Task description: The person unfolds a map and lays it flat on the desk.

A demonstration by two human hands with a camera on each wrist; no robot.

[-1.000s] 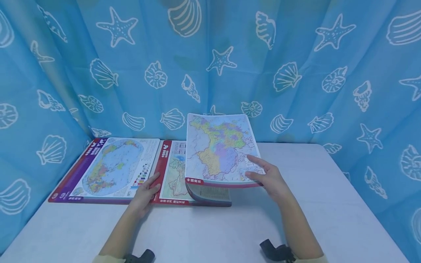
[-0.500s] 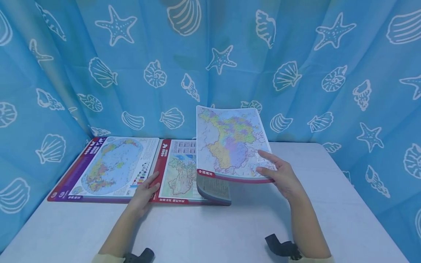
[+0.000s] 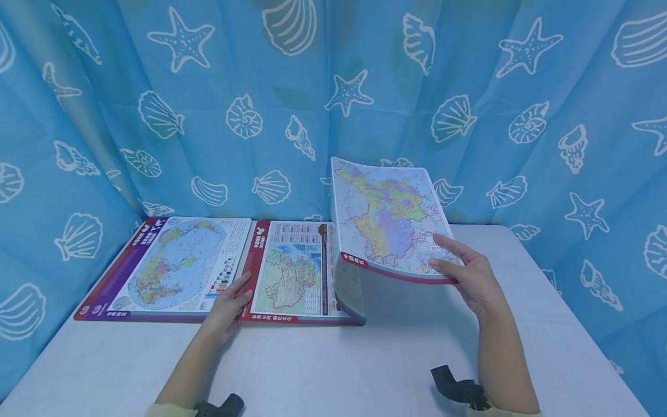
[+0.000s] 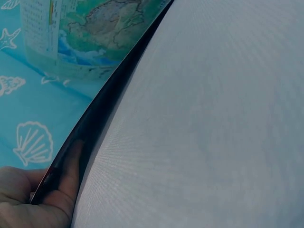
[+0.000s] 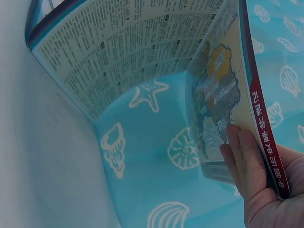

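Observation:
In the head view my left hand (image 3: 226,308) is at the near left corner of a red-bordered folding map (image 3: 294,275) of China lying on the table. The left wrist view shows its thumb and fingers (image 4: 70,173) pinching the map's edge from both sides. My right hand (image 3: 473,279) grips the near right side of a raised, tilted panel (image 3: 388,217) with a coloured map. This panel bends up from the right end of the red-bordered map. Seen from the right wrist, its underside (image 5: 216,90) carries another printed map, and a text-covered page (image 5: 128,45) curves beside it.
A purple-bordered world map (image 3: 182,263) lies flat at the left, beside the red-bordered one. White cloth covers the table (image 3: 333,370). A blue curtain (image 3: 333,139) with shells and starfish hangs behind the table and along its sides.
My right hand has moved right and slightly up with the raised panel, uncovering more of the red-bordered map below. The left hand has stayed in place.

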